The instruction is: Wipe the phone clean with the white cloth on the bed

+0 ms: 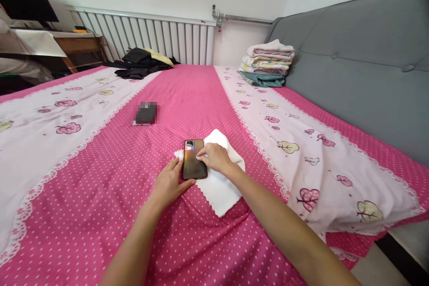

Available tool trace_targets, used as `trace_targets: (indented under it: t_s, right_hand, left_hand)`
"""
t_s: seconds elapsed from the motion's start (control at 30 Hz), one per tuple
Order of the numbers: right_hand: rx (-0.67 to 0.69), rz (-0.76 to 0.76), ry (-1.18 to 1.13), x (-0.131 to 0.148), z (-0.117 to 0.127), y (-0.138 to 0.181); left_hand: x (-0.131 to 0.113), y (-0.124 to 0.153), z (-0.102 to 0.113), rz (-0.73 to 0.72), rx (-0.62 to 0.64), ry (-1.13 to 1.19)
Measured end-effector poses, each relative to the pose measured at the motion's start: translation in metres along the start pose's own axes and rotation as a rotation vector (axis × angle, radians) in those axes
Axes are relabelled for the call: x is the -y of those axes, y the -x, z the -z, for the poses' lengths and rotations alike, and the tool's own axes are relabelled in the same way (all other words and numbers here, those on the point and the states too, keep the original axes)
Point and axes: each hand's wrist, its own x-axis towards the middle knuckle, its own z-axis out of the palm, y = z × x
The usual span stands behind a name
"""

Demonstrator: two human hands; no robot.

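A smartphone (196, 167) lies back side up, its camera block at the upper left, on a white cloth (221, 192) spread over the bed. My left hand (169, 181) steadies the phone, fingers along its left edge and thumb at its bottom edge. Over the phone's right side, my right hand (216, 157) is closed in a pinch. A small white wad (198, 157) shows at its fingertips, against the phone's back; what it is made of cannot be made out.
A blurred dark flat object (146, 113) lies farther off to the left. Dark clothes (139, 60) are heaped near the radiator (150, 31). Folded bedding (268, 62) is stacked by the grey headboard (362, 62). A monitor (27, 0) stands on a desk at far left.
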Motion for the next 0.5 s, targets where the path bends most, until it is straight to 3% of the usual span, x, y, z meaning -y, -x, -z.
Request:
trace_targets:
  t_s: [0.2,0.5]
  right_hand:
    - [-0.039,0.091,0.036,0.006,-0.012,-0.002]
    - [0.109,0.220,-0.072,0.014,-0.005,0.003]
  left_hand:
    - [0.001,-0.001,-0.002,0.027,0.019,-0.025]
    - [0.006,0.000,-0.007,-0.003,-0.037,-0.005]
